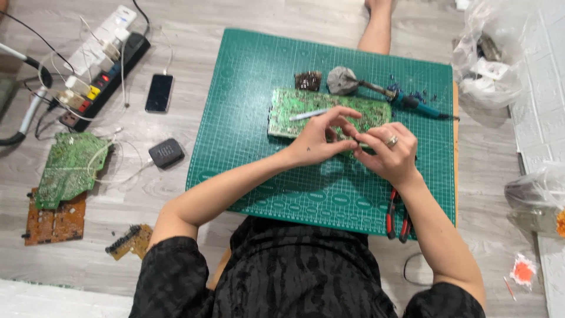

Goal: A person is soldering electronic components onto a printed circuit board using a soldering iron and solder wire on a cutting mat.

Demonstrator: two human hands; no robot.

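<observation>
Both hands meet over a green circuit board lying on a green cutting mat. My left hand holds a thin silvery tool, probably tweezers, its fingers pinched together at the board's near edge. My right hand, with a ring on one finger, is curled close against the left one; its fingertips pinch something small that I cannot make out. A soldering iron with a blue handle rests beyond the board, its tip on a grey lump.
Red-handled pliers lie on the mat by my right forearm. On the floor at left are power strips, a phone, a small black box and several loose circuit boards. Plastic bags sit at right.
</observation>
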